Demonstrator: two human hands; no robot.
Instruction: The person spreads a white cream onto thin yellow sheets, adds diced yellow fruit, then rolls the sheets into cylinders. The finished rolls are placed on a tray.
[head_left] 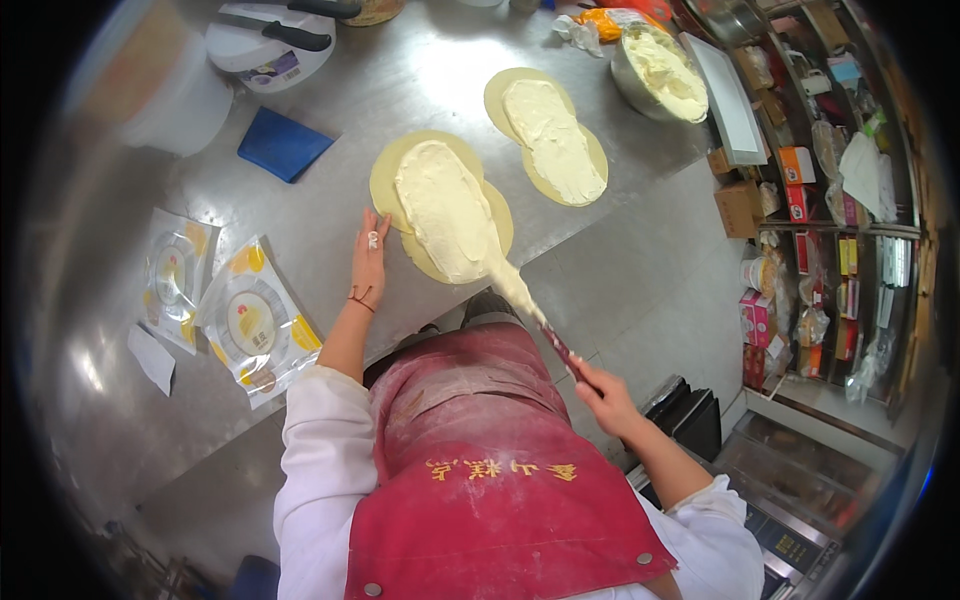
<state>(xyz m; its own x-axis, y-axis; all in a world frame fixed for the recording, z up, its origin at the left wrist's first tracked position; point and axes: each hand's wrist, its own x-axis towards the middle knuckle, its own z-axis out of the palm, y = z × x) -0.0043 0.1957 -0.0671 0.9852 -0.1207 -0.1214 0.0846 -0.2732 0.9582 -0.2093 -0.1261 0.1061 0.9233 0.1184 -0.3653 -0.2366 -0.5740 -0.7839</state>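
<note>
My right hand (606, 402) grips the dark handle of a spatula (553, 340). Its blade is coated in pale cream and rests at the near end of a cream layer (440, 205). That cream covers the middle of two overlapping round pastry sheets (384, 180) on the metal table. At their left edge, my left hand (369, 258) lies with fingers stretched out and a white smear of cream on it; the fingertips touch or nearly touch the sheet. Farther right lies a second overlapping pair of pastry sheets (592, 150), also spread with cream (555, 140).
A metal bowl of cream (660, 75) stands at the far right table edge. A blue scraper (283, 145) and plastic packets (258, 325) lie left. Black-handled knives (295, 36) rest on a white lid (250, 65). Stocked shelves (850, 220) stand beyond the table on the right.
</note>
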